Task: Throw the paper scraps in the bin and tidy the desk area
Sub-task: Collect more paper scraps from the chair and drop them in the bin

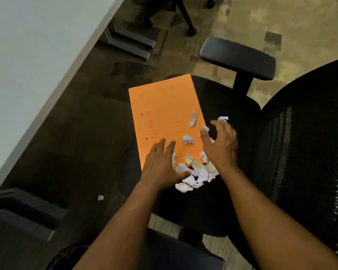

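Head view, looking down past both forearms. Largest by far: white desk top (pixel 27 55) filling the upper left, edge running diagonally. Next, black office chair (pixel 232 191) across the middle and right, mesh backrest (pixel 310 152) at the far right, one padded armrest (pixel 237 57) above the seat, a second armrest (pixel 183 256) at the bottom edge. Patterned carpet floor (pixel 281 20) beyond, with the wheeled base of another chair (pixel 185 18) at the top. Dark desk feet (pixel 129 43) under the desk edge.

On the seat, lying flat: orange sheet (pixel 164 114) with two punched holes near its left edge and faint red print. Left hand (pixel 162 164) pressing on the sheet's near left corner, fingers straight and spread, thumb reaching toward the scrap pile, nothing held. Right hand (pixel 220 145) just off the sheet's right edge, above the seat, fingers spread wide and loosely arched, gripping nothing.

Between the two hands, at the sheet's near edge and spilling onto the seat: pile of crumpled paper scraps (pixel 195 174), white and pale yellow. Two loose scraps on the orange sheet, one near its right edge (pixel 192 118), one lower (pixel 188 139). Another scrap (pixel 222 118) on the seat just beyond the right fingertips. Smallest: single scrap (pixel 100 197) on the floor left of the chair, well apart from the rest.
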{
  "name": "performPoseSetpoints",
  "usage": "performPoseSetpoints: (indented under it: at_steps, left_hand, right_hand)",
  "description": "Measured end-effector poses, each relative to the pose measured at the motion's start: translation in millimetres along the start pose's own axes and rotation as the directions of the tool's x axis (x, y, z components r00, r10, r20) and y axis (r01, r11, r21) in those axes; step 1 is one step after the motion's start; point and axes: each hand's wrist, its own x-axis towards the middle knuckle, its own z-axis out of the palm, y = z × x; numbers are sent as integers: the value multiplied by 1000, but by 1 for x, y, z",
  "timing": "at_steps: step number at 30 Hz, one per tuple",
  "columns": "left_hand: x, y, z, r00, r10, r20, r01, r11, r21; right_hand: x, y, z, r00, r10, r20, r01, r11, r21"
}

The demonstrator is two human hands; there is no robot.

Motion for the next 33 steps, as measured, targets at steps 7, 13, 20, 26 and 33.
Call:
performPoseSetpoints:
  at_steps: [7,13,20,26,33]
  left_hand:
    - [-2,15,31,995,82,57,-93,966,241]
    - [-8,20,56,991,82,105,-115,921,371]
    - [-9,20,74,974,228,2,-209,889,407]
    - [-1,21,80,954,298,-33,-258,873,414]
    - [5,36,87,936,345,-66,-291,867,404]
  right_hand:
    - [-22,21,26,994,58,95,-24,945,-327]
    - [-46,35,41,984,34,172,39,913,-406]
    - [-56,49,49,991,22,129,46,867,-496]
    - [-48,56,48,999,30,20,-16,867,-498]
    - [-30,68,44,997,78,25,-54,857,-512]
